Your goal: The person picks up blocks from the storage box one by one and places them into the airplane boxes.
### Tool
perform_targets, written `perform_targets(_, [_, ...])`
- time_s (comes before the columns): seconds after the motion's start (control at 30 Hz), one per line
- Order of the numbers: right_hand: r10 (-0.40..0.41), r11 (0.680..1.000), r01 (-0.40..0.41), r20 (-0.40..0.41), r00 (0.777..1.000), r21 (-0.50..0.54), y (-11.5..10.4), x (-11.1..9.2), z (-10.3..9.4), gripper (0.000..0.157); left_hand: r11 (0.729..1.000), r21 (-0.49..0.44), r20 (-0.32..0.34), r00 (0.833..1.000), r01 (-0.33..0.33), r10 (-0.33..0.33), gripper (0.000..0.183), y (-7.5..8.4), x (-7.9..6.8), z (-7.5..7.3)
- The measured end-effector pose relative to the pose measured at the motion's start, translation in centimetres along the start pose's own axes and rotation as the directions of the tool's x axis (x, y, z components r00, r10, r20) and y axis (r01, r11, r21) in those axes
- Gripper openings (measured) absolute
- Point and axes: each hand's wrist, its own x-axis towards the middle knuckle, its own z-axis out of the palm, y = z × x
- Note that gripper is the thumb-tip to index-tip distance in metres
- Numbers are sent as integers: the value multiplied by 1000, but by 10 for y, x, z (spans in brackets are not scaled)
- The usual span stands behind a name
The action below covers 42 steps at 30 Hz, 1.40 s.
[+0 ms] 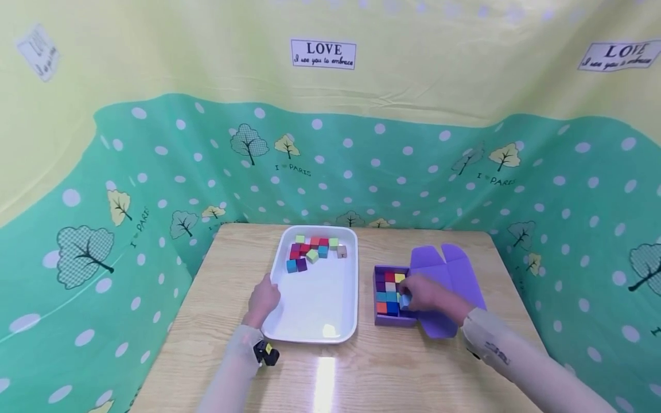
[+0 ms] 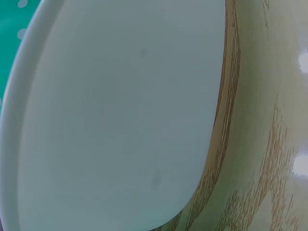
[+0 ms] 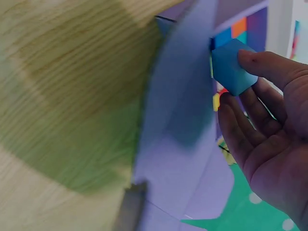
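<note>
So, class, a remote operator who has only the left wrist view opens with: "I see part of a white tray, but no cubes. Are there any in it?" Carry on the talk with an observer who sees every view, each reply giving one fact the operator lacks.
Observer: Yes, in the head view several cubes lie toward the far end of the white tray.
Operator: I can't see the right hand. What is it holding?
Observer: It pinches a light blue cube, plain to see in the right wrist view.
Operator: Is the tray the only container there?
Observer: No, an open purple box stands to its right in the head view.
</note>
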Motion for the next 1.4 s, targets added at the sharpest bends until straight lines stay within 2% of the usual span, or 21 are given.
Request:
perform_targets(0.2, [-24, 999, 23, -31, 999, -34, 4, 5, 14, 26, 1000, 3, -10, 1000, 12, -12, 40, -1, 1, -1])
perform_targets(0.33, [-30, 999, 29, -25, 999, -33, 3, 9, 19, 24, 999, -13, 14, 999, 32, -32, 41, 0, 2, -1])
perform_targets(0.47, [-2, 1000, 2, -5, 1000, -20, 2, 12, 20, 23, 1000, -20, 8, 1000, 14, -14, 41, 3, 5, -4])
perform_targets(0.67, [-7, 998, 8, 8, 1000, -66, 3, 13, 21, 24, 1000, -3, 6, 1000, 7, -7, 39, 3, 4, -6])
perform_targets(0.97, [-12, 993, 9, -21, 1000, -120, 6, 14, 37, 21, 1000, 18, -8, 1000, -20, 20, 40, -1, 7, -3])
perform_targets(1.17, [-52, 979, 40, -55, 997, -199, 6, 13, 43, 21, 1000, 1, 2, 1000, -6, 6, 41, 2, 5, -3])
perform_targets(1.4, [-81, 966, 60, -73, 994, -251, 10, 18, 44, 22, 998, -39, 38, 998, 52, -50, 43, 5, 1, 0])
